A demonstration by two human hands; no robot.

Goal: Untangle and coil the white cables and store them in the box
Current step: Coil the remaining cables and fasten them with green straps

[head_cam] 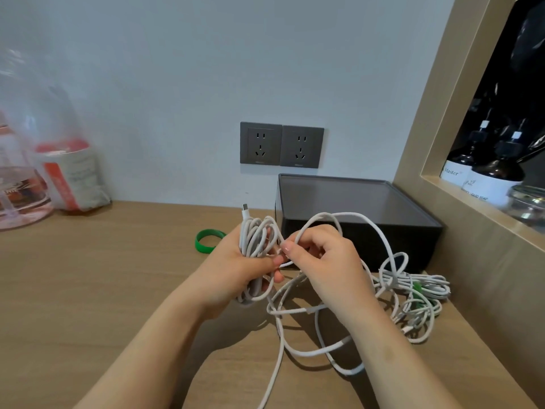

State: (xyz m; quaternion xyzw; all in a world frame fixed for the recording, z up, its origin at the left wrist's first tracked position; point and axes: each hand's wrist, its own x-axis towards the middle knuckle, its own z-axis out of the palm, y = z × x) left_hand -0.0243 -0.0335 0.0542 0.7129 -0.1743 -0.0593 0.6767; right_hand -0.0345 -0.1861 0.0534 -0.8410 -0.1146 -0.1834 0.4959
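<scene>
- Just beyond the left hand (236, 270), a green wristband (206, 240) lies flat on the wooden desk (103, 276). Far to that hand's left, a clear plastic bag (26, 119) and a red-and-white packet (72, 175) stand by the wall.
- Past both hands, two grey wall sockets (281, 144) sit above the desk. Dark bottles (483, 172) stand in a niche to the right of the right hand (324, 261).
- Loose white cable loops (312, 349) sprawl on the desk beneath and right of the right hand, ending in a tangled heap (413, 293) further right.
- The left hand's fingers curl round a coiled bundle (256, 240). Its long axis runs upright, and its plug (245, 212) points up toward the wall.
- The right hand pinches one strand just beside the bundle, thumb against fingertips.
- A dark box (354, 202) sits just behind the right hand. Whether its grey top is a lid or a shallow inside, I cannot tell.
</scene>
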